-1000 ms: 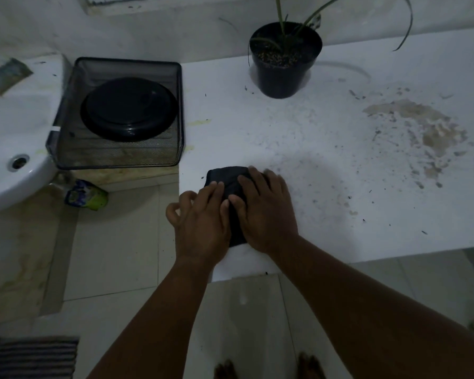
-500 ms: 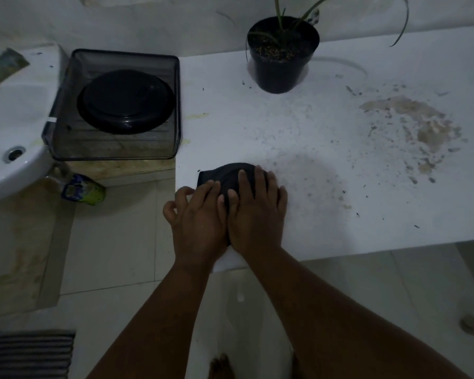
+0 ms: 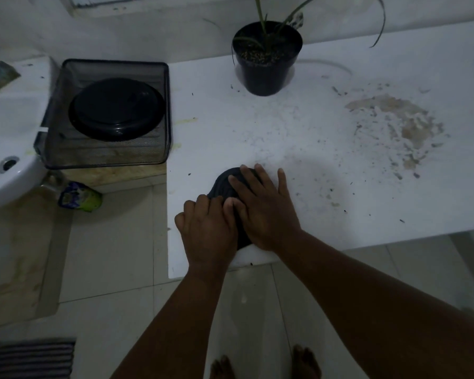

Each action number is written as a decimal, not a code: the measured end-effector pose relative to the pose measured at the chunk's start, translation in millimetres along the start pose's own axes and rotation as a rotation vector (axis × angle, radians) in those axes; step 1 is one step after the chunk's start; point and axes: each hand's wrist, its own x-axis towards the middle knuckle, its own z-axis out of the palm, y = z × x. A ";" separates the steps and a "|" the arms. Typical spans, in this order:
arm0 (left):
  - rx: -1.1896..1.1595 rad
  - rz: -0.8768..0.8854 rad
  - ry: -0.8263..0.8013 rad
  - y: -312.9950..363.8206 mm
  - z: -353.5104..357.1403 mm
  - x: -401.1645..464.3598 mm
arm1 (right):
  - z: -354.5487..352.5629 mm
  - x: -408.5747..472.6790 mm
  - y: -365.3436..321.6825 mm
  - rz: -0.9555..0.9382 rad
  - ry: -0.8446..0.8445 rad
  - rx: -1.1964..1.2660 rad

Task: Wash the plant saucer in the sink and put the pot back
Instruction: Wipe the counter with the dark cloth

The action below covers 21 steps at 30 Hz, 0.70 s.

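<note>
A dark folded cloth lies near the front left corner of the white counter. My right hand presses flat on it with straight fingers. My left hand rests on its near left part, fingers bent over the cloth's edge. The black plant saucer lies upside down in a black mesh basket at the left. The black pot with a green plant stands at the back of the counter. The white sink is at the far left.
Brown dirt and crumbs stain the counter's right half. A green packet lies on the tiled floor below the basket. A striped mat sits at the bottom left. My bare feet stand under the counter edge.
My right hand has slid a little forward and rightward over the cloth. My left hand's fingers have curled more on the cloth's near edge. The cloth has stayed in place.
</note>
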 end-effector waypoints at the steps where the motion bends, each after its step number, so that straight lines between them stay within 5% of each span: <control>1: -0.032 0.001 0.008 0.1 -0.2 -0.3 | -0.8 0.1 1.6 -0.003 -0.005 -0.003; 8: -0.385 -0.046 -0.012 -3.8 -5.0 4.1 | -0.7 -18.9 -45.2 0.350 0.195 0.164; 11: -0.386 -0.086 -0.029 -9.5 -3.9 9.7 | 3.5 -13.0 -62.9 0.526 0.133 0.230; 21: 0.001 0.071 -0.091 -12.5 5.2 6.3 | 5.6 -17.8 -37.8 0.344 0.059 0.050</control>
